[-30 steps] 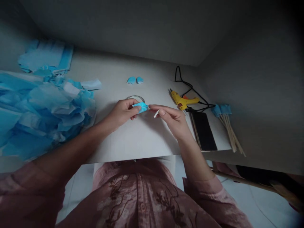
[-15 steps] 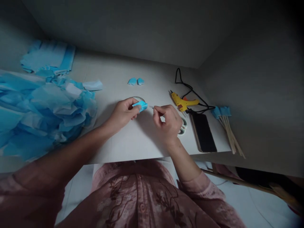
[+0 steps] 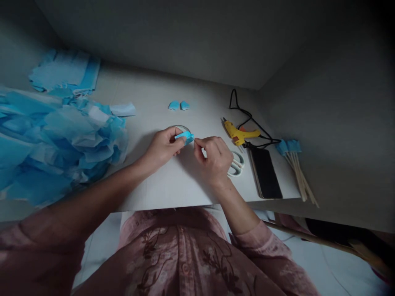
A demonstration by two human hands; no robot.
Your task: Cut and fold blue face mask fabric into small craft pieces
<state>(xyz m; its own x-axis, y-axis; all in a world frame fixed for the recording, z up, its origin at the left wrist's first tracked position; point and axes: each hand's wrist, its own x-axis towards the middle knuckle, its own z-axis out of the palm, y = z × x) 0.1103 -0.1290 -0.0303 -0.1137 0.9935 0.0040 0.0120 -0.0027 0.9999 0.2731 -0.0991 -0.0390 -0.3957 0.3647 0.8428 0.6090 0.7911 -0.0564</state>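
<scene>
My left hand [image 3: 163, 147] pinches a small folded blue paper piece [image 3: 185, 136] just above the white table [image 3: 173, 189]. My right hand [image 3: 214, 158] is curled, its thumb and forefinger pressed together at the right end of that blue piece. What the right fingers hold is too small to make out. A round tape roll [image 3: 177, 128] lies on the table just behind my left fingers, partly hidden by them.
A heap of blue tissue paper [image 3: 52, 144] fills the left. Two small blue folded pieces [image 3: 179, 105] lie further back. To the right are white-handled scissors [image 3: 236, 164], a yellow glue gun [image 3: 239, 133] with black cord, a dark phone [image 3: 265, 172] and blue-tipped wooden sticks [image 3: 296, 168].
My right hand has curled from stretched fingers holding a white strip into a pinch and moved left onto the blue piece. The scissors beneath it have come into sight.
</scene>
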